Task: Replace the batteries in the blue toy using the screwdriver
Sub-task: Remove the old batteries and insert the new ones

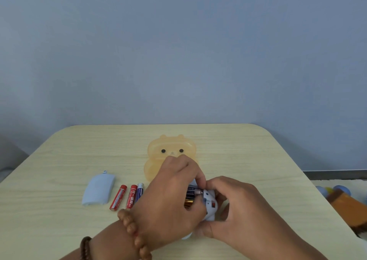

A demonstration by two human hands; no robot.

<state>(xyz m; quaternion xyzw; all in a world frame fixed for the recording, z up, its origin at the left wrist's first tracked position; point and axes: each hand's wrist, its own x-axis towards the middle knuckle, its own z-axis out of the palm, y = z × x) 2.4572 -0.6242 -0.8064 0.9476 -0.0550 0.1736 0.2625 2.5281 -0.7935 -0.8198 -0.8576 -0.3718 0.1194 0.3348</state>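
Observation:
The pale blue toy (210,206) is held near the table's front, its battery bay open and facing me, with dark and gold batteries (189,197) inside. My left hand (170,200) curls over the bay, its fingertips pinching a battery end at the bay's top. My right hand (236,210) grips the toy's body from the right and below. The toy's blue battery cover (99,190) lies to the left. Beside it lie two red batteries (118,197) (131,196) and one blue-and-white battery (140,189). No screwdriver is visible.
An orange translucent bear-shaped case (170,150) lies behind my hands on the light wooden table (258,160). Off the table's right edge sit a brown box and some coloured items (341,200). A blue wall stands behind.

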